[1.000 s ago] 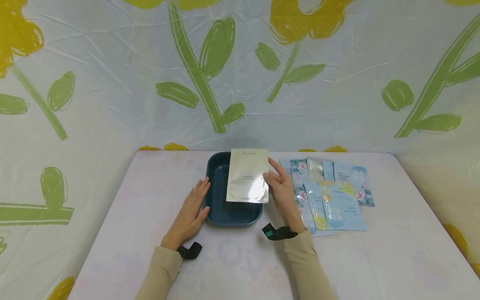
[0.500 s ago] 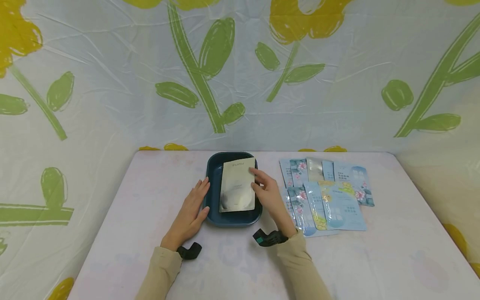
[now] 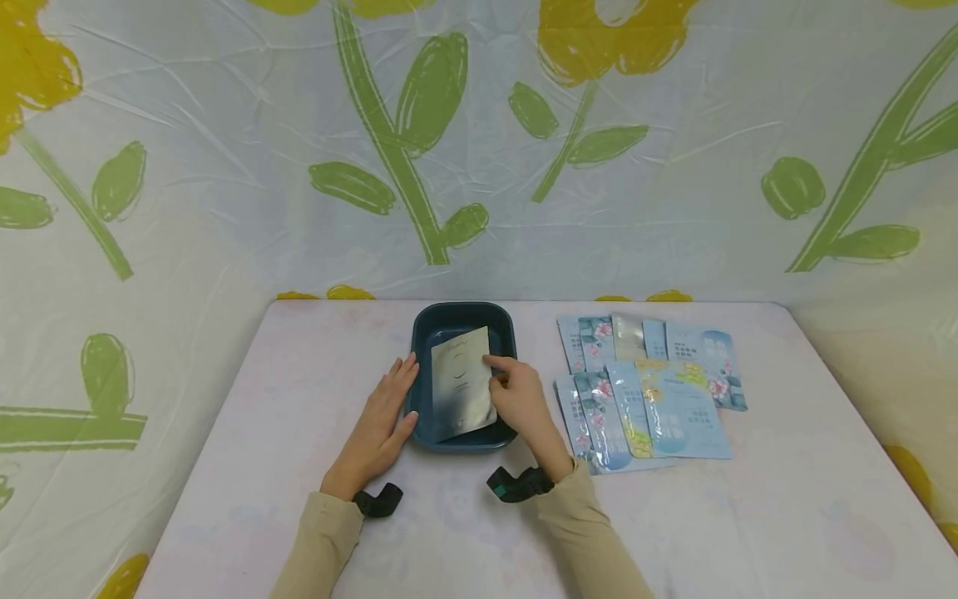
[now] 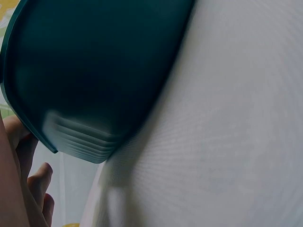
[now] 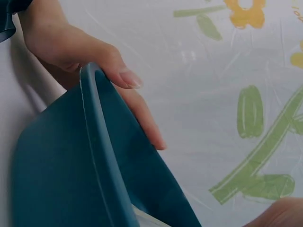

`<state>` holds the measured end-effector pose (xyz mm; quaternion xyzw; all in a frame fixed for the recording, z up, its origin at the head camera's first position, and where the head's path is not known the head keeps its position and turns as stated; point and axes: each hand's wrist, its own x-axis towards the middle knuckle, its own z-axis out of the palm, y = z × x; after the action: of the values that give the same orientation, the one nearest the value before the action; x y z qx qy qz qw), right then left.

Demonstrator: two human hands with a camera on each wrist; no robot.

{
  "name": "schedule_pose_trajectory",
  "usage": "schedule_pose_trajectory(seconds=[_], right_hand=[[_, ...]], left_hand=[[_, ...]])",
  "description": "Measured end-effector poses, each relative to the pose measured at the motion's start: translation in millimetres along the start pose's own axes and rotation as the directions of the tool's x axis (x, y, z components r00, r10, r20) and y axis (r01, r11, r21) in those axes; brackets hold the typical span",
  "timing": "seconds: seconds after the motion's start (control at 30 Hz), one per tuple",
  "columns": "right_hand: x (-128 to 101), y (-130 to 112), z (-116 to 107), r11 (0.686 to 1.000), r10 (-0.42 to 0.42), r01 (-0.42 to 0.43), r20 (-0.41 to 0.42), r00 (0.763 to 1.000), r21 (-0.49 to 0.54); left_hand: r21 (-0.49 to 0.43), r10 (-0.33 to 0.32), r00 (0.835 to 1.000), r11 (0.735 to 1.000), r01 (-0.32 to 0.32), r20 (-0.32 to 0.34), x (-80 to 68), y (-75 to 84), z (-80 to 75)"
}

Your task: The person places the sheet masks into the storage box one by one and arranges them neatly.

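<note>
Beige sleeves lead from the near desk edge to both hands. Left hand lies flat, fingers straight, against the tray's left rim, grip released. Right hand pinches the silver sachet, which lies tilted inside the tray. Blue sachets lie spread farther right, apart from the tray.

blue sachets, table, floral backdrop

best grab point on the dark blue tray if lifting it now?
Probably the tray by its raised rim on the two long sides, coming from above. The left hand already rests on the left rim; the right hand pinches the silver sachet inside.
</note>
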<state>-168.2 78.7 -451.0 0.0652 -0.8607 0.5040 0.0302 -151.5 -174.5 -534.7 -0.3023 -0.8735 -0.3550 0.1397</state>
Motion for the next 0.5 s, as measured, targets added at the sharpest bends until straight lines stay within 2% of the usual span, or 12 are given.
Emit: schedule_pose_trajectory(seconds=[0.13, 0.2, 0.27, 0.37, 0.43, 0.5], right_hand=[[0.6, 2.0, 3.4, 0.999, 0.016, -0.018, -0.066, 0.998, -0.028], [-0.3, 1.5, 4.5, 0.999, 0.017, -0.020, -0.064, 0.998, -0.050], [-1.4, 0.0, 5.7, 0.993, 0.000, -0.003, -0.029, 1.000, -0.115], [-4.0, -5.4, 7.1, 0.980, 0.002, 0.011, 0.065, 0.998, -0.200], [-4.5, -6.9, 9.3, 0.977, 0.027, 0.001, 0.131, 0.991, -0.211], [-5.0, -6.5, 10.9, 0.985, 0.069, -0.037, 0.182, 0.981, -0.171]], left_hand=[[0.000, -0.002, 1.000, 1.000, 0.002, 0.005, -0.4, 0.5, 0.1], [0.000, 0.000, 1.000, 1.000, 0.000, 0.004, -0.3, 0.3, 0.1], [-0.002, -0.002, 1.000, 1.000, 0.002, 0.005, -0.5, 0.6, -0.2], [-0.003, -0.001, 1.000, 1.000, 0.001, 0.006, -0.7, 0.0, -0.3], [-0.006, -0.005, 1.000, 1.000, 0.005, 0.008, -0.7, 0.0, -0.2], [-0.008, -0.007, 1.000, 1.000, 0.007, 0.005, -0.5, -0.1, 0.2]])
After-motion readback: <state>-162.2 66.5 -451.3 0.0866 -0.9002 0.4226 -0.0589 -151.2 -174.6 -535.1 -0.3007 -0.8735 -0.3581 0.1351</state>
